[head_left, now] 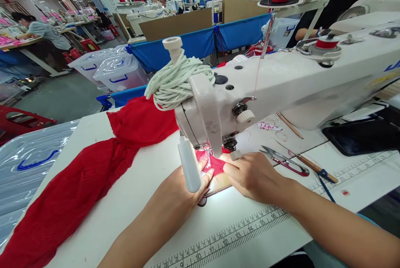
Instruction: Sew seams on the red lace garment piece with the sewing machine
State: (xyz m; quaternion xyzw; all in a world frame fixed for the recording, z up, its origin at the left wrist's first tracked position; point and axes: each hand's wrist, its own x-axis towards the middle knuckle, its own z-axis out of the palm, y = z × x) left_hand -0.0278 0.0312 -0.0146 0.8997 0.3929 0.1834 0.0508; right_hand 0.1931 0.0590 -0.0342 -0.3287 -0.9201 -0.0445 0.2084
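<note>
Under the needle area of a white sewing machine (281, 72) lies a small piece of red fabric (217, 167), lit by a lamp. My left hand (175, 191) rests on its left side with fingers stretched out and apart, partly hidden by a white tube-shaped attachment (189, 168). On the right, my right hand (254, 176) has its fingers curled and pressed together at the fabric's edge. The machine head hides part of the fabric and some fingertips. A long gathered red garment piece (84, 176) is spread on the table left of the machine.
Thread snips (286, 162), a wooden-handled awl (317, 168) and a black phone (362, 135) lie right of my right hand. A printed ruler (231, 239) runs along the table's front. Clear plastic boxes (120, 70) stand beyond; other people sit farther off.
</note>
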